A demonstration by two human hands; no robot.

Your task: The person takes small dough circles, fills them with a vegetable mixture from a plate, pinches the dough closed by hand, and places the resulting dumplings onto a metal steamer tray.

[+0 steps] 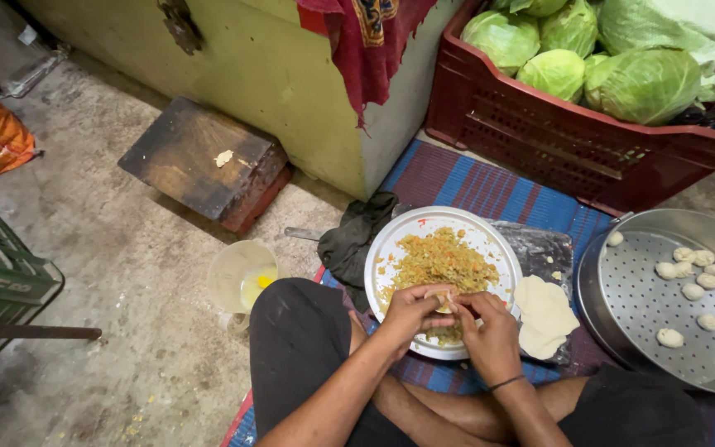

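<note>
Both hands [448, 319] pinching dumpling [440, 298], over filling plate [490, 240]

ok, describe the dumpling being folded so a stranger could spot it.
Find the white plate of orange-yellow filling on the striped mat. At its near rim, the left hand and right hand meet around one small dumpling. Unlike the finished ones in the steamer tray, it is held, not resting.
</note>
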